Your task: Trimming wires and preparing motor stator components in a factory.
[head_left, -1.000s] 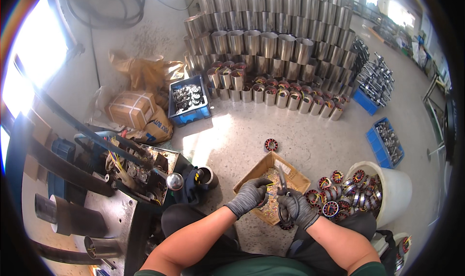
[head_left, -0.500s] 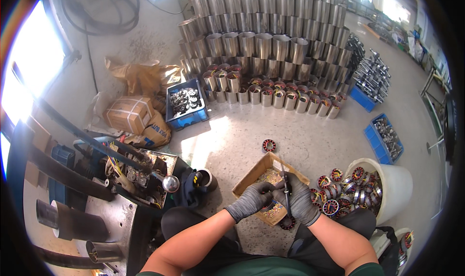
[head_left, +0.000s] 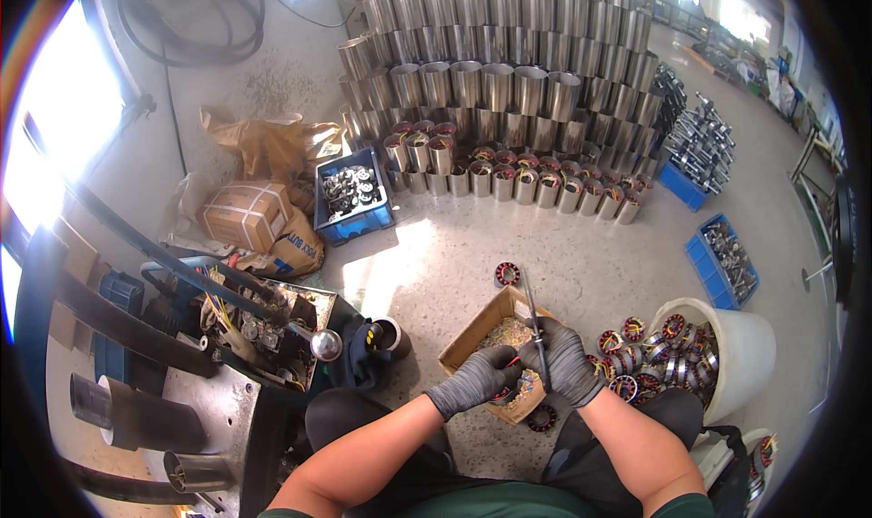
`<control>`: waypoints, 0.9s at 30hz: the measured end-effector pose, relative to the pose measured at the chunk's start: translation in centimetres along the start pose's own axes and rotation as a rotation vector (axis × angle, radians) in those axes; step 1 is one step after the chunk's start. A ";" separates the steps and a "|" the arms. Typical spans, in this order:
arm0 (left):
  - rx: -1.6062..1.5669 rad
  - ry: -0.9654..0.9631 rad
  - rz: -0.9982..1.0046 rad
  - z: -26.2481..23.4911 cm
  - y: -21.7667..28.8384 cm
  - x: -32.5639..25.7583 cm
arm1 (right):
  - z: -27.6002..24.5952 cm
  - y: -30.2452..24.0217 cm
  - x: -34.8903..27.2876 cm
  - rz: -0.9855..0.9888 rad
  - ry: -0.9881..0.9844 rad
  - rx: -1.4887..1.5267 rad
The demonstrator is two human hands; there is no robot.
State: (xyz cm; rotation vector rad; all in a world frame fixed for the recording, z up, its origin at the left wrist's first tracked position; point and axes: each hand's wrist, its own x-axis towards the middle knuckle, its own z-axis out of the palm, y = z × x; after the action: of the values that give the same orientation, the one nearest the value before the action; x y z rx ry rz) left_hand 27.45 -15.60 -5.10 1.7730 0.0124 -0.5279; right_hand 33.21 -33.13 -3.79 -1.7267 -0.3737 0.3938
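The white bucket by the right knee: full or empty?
Full. The white bucket is heaped to its rim with round wound motor parts, and some spill out toward the right hand.

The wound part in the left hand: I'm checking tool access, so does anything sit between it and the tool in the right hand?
Nothing visible does: the left hand holds the wound part right beside the thin tool gripped by the right hand.

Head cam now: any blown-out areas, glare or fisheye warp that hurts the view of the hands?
Head view: window light at the left edge is blown out, and a sunlit patch on the floor glares. Fisheye bends the stacked metal cylinders and leaves a black rim. The left hand and right hand, both gloved, sit near centre, evenly lit and fairly sharp over the cardboard box.
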 end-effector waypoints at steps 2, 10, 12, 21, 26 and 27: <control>-0.148 -0.003 -0.023 -0.4 0.4 -0.4 | -0.6 0.0 0.4 0.119 -0.025 0.364; -0.320 0.030 -0.102 -0.3 0.8 -0.8 | -1.0 -1.5 -0.1 0.350 0.017 0.418; -0.306 0.100 -0.095 -0.1 -0.5 -0.3 | -0.9 -2.0 -0.4 0.382 -0.001 0.499; -0.043 0.267 -0.071 -0.3 -2.1 1.2 | 0.2 -0.8 -2.6 0.757 -0.280 0.707; -0.076 0.240 -0.064 -0.5 -2.3 1.4 | 0.2 -1.5 -3.3 0.747 -0.303 0.486; -0.094 0.226 -0.055 -0.5 -2.7 1.6 | 0.0 -0.9 -3.3 0.747 -0.305 0.488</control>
State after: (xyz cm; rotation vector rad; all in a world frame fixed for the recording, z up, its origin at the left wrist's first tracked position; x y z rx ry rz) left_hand 28.28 -14.81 -8.08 1.7357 0.2403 -0.3586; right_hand 30.24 -34.46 -2.70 -1.2691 0.1705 1.1922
